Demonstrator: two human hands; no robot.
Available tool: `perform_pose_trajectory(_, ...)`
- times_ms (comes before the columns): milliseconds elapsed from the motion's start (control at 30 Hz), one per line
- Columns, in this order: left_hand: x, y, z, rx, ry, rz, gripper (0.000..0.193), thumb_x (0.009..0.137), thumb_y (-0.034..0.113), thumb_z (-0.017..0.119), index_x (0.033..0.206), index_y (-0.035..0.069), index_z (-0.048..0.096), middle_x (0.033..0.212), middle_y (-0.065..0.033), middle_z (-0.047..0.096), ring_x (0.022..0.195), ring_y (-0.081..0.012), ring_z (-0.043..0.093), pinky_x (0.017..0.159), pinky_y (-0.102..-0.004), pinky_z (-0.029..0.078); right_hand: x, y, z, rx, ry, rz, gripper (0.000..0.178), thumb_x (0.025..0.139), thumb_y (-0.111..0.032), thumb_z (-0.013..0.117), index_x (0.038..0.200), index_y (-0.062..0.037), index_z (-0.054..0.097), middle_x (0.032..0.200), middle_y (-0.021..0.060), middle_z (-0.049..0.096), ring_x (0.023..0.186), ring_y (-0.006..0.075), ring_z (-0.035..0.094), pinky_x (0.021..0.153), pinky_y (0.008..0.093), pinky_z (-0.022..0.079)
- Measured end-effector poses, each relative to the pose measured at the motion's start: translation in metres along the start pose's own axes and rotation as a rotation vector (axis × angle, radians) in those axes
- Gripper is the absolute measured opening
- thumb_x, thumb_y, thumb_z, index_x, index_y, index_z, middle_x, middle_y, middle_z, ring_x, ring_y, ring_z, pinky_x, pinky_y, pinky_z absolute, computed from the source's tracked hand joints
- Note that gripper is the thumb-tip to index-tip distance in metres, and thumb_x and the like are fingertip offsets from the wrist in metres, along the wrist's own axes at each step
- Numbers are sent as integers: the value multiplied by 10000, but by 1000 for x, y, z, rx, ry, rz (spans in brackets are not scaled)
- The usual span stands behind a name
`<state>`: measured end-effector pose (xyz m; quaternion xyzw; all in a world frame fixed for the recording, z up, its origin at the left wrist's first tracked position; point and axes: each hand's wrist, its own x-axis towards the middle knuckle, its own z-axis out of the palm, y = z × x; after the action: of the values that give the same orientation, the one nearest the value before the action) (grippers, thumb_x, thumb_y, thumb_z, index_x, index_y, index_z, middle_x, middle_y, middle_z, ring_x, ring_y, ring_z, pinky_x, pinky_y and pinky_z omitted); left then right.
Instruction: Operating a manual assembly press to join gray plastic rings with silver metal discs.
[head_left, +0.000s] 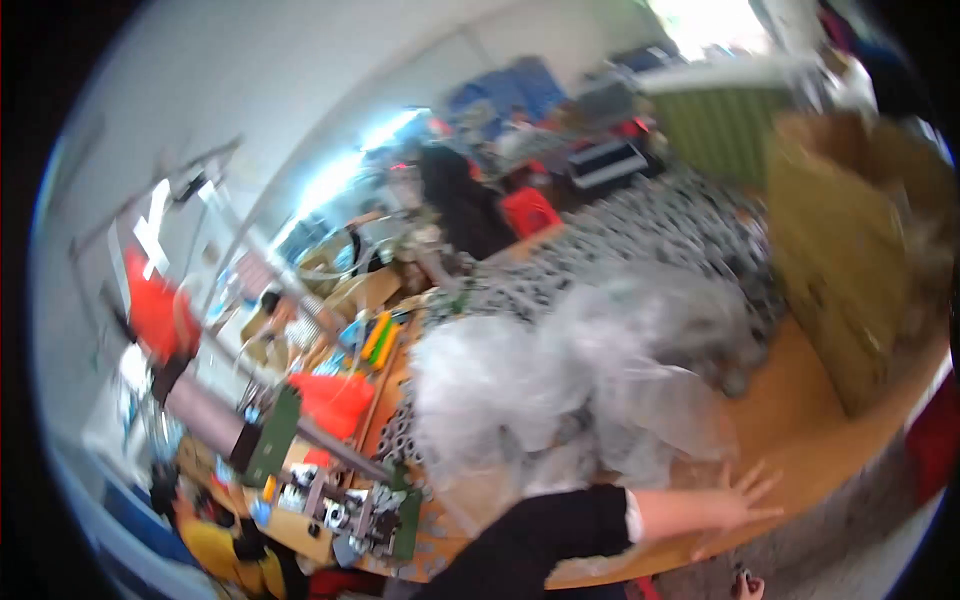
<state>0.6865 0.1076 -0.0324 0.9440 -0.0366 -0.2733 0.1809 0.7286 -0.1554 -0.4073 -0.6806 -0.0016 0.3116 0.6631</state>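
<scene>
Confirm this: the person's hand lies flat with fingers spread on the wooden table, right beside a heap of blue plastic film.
One detail is wrong. In the head view the hand does lie flat with fingers spread on the wooden table, but the heap of plastic film beside it is clear and whitish-grey, not blue.

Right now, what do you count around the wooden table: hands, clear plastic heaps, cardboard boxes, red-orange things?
Outstretched hand: 1
Heap of clear plastic film: 1
Brown cardboard box: 1
Red-orange things: 3
Total: 6. Blur hides anything smaller.
</scene>
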Motion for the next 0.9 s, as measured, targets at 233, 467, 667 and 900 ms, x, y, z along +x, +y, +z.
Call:
perform_pose_trajectory(233,-150,76,20,85,708,-20,781,684,321,738,1338,64,396,1427,-208,280,1309,-359,289,1019,-520,286,-62,-212,30,-143,43,-432,288,779,-117,721,985,53,613,882,123,633,763,187,571,686,295,484)
perform_pose_trajectory(467,-415,122,132,135,1702,-355,166,779,76,640,942,41,644,908,-103,661,819,-250,629,709,-338,480,-212,-351,104,-74,-184,-739,379,825,-244,673,1028,70,605,1027,178,621,898,246,582,776,357,473)
perform_pose_trajectory(667,-519,122,242,186,2256,-1352,331,754,55,673,1026,24,487,917,-68,524,820,-183,520,694,-292,421,-320,-338,230,-25,-987,-570,489,701,-38,696,1152,29,519,1129,102,558,1045,182,540,922,323,418)
perform_pose_trajectory(900,-564,85,234,-236,2377,-1134,321,681,97,713,959,23,571,815,-98,600,730,-270,589,606,-351,454,-435,-333,351,-322,-1653,-457,580,686,25,722,1214,30,483,1173,108,562,1077,184,543,956,316,402)
